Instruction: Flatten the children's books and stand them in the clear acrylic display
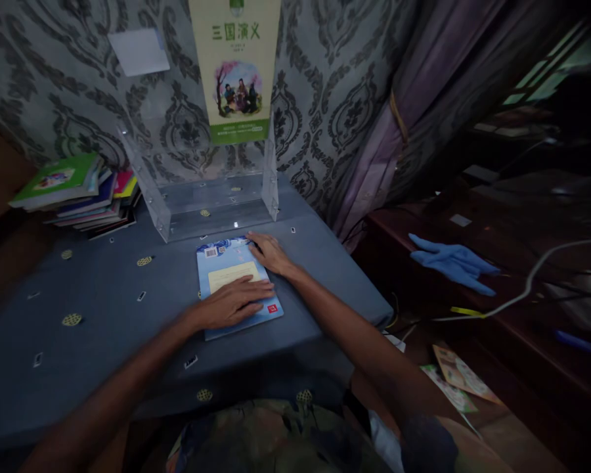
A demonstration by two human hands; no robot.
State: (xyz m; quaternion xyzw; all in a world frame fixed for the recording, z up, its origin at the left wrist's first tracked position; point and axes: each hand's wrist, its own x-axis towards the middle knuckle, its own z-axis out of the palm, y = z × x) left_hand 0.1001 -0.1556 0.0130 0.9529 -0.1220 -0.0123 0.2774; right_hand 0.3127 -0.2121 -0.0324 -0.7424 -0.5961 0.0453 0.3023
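Note:
A blue book [221, 263] with a cream label lies flat on the grey-blue tablecloth [103, 289], back cover up. My left hand [234, 302] rests flat on its lower half, fingers stretched out toward the right. At the book's upper right corner sits my right hand [270, 253], its fingers lying on the edge. Just behind the book stands a clear acrylic stand [211, 203], and a green-and-cream book [236, 66] is upright against the wall above it.
A stack of several colourful books [81, 194] lies at the table's back left. A dark wooden bench to the right carries blue gloves [450, 261] and a white cable [522, 289]. Leaflets [456, 378] lie on the floor. Purple curtain [404, 112] hangs at the right.

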